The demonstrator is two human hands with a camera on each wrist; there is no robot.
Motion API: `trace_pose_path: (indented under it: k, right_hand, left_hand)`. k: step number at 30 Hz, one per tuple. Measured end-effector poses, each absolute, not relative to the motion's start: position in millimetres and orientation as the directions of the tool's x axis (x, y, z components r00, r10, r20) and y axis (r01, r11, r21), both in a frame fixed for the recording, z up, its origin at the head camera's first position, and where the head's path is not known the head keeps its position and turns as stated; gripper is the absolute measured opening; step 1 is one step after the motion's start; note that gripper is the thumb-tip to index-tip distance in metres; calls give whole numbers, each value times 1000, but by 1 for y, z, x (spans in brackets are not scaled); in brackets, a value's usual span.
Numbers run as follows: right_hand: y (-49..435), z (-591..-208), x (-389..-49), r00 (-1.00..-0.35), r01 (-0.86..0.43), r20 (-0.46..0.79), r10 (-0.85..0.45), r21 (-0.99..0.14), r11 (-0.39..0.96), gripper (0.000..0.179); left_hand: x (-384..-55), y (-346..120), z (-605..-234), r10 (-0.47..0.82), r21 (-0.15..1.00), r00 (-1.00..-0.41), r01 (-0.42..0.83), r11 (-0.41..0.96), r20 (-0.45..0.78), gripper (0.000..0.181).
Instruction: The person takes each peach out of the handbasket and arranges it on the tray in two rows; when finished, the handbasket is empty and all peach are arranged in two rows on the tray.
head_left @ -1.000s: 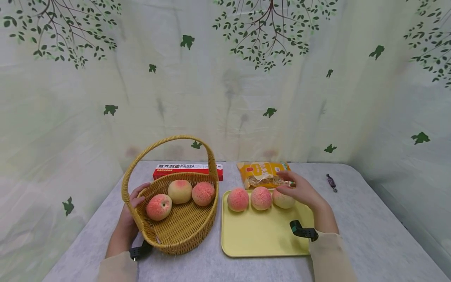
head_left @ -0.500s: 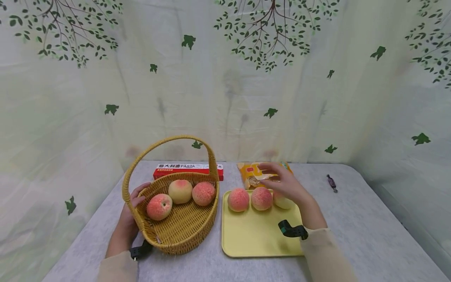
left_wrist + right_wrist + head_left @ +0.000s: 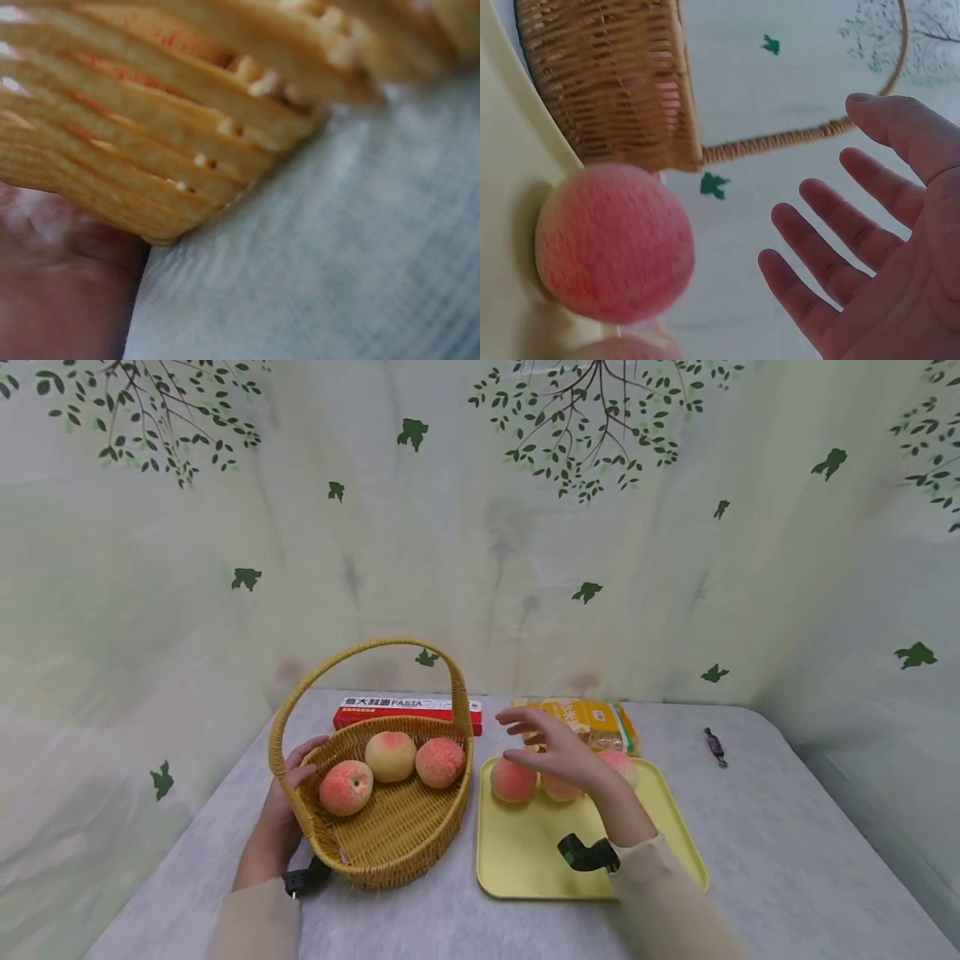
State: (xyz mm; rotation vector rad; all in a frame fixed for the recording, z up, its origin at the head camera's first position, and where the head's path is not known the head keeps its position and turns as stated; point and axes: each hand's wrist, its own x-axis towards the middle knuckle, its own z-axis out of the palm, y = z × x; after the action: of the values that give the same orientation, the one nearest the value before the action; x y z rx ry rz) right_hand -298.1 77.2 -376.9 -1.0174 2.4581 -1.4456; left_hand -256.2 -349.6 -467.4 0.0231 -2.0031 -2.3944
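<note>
A wicker basket with a tall arched handle stands on the left of the table, three peaches inside it. My left hand holds the basket's left side at the rim; in the left wrist view the palm lies against the weave. On a yellow tray to the right sit three more peaches in a row along the far edge. Above them hovers my right hand, fingers spread and holding nothing, partly hiding the middle peach. The right wrist view shows the nearest tray peach apart from the fingertips.
Behind the basket lies a red and white pasta box. An orange food packet is behind the tray. A small purple wrapped candy lies at the far right. A leaf-printed curtain hangs beyond the table.
My right hand has moved left across the tray, from the right-hand peach to above the left and middle ones. My left hand stays on the basket. The view has shifted slightly.
</note>
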Motion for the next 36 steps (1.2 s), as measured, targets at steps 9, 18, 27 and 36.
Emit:
trace_pose_path:
  k: [9,18,27,36]
  right_hand:
    - [47,-381,-301,-752,-515,210,-625,-779,358,54]
    - [30,-392,-308,-741,-552,216,-636,-734,395,56]
    - [15,-397,-311,-742,-540,170,-649,-725,427,56]
    - [-4,-396,-309,-732,-532,94,-674,-697,480,60]
  left_hand:
    - [-264,-337,-460,8,980,-999,32,-196,34,44]
    - [-269,-334,-462,-8,984,-1000,9,-175,8,47]
    - [-263,-340,-464,-24,984,-1000,8,-179,4,45]
    - [-255,-346,-462,-34,980,-999,31,-195,25,46]
